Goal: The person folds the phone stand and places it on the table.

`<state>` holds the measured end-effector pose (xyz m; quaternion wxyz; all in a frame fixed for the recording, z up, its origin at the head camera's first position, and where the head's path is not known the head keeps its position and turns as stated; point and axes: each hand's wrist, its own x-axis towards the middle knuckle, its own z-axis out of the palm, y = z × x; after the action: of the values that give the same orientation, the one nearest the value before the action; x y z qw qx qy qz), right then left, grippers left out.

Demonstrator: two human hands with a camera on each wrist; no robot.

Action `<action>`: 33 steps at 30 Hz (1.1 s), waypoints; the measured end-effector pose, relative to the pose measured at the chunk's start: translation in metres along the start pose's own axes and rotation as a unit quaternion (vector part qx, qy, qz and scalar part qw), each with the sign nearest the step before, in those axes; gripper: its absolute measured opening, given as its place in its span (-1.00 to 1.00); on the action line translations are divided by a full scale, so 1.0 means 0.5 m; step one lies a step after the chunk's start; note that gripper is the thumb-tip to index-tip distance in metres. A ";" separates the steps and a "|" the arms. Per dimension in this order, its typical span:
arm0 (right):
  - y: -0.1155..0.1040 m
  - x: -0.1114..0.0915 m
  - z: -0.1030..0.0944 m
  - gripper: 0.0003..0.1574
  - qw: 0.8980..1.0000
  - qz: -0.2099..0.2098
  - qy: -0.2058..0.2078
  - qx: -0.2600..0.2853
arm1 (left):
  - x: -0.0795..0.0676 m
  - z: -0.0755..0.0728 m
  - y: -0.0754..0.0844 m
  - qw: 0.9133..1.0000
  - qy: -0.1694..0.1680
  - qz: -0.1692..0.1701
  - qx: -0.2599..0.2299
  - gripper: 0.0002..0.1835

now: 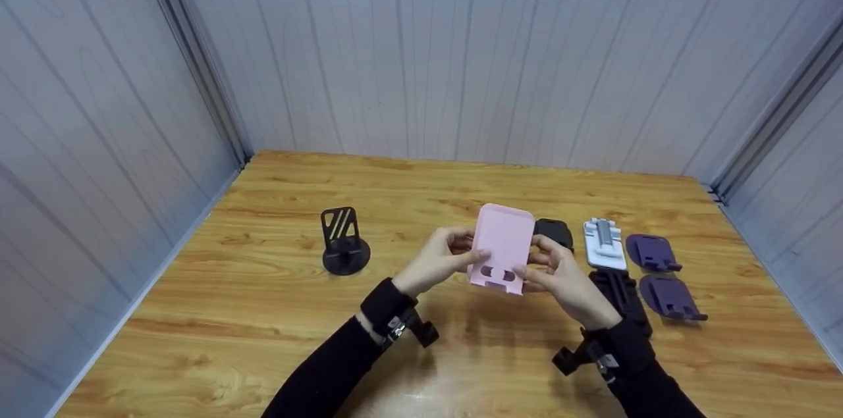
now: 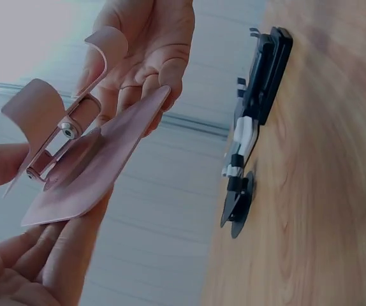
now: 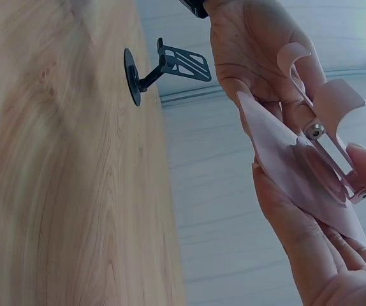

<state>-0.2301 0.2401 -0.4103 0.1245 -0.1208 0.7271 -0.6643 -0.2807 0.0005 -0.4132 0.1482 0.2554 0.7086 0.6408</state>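
A pink phone stand (image 1: 506, 240) is held up over the table between both hands. My left hand (image 1: 442, 260) grips its left edge, thumb on the front plate and fingers behind. On the opposite edge my right hand (image 1: 565, 280) holds it the same way, its thumb near the cut-out holes. From below, the left wrist view shows the stand's flat base plate (image 2: 129, 150), curved lips and screwed hinges, with the plate folded close to the base. In the right wrist view, fingers of both hands lie along the base.
An unfolded black phone stand (image 1: 346, 257) stands on its round base at the left. To the right lie a white stand (image 1: 604, 250), two purple stands (image 1: 652, 252), a small black one (image 1: 554, 232) and a larger black one (image 1: 619, 293), partly behind the right wrist. Panels (image 1: 428, 56) enclose the table.
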 end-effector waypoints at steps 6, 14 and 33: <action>0.000 -0.001 -0.004 -0.25 1.000 -0.011 -0.013 -0.004 | 0.000 0.009 -0.006 1.000 0.016 0.012 0.006 -0.59; 0.005 -0.003 -0.009 -0.22 1.000 -0.002 -0.021 -0.003 | 0.000 0.013 -0.018 0.999 0.010 -0.013 -0.028 -0.60; 0.049 -0.057 -0.071 -0.05 0.996 0.080 -0.029 -0.025 | -0.019 -0.009 0.003 0.978 -0.009 0.024 0.206 -0.14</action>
<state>-0.2156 0.2853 -0.4312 0.1951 -0.0843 0.7466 -0.6304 -0.2750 -0.0087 -0.4122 0.0831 0.3029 0.8177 0.4824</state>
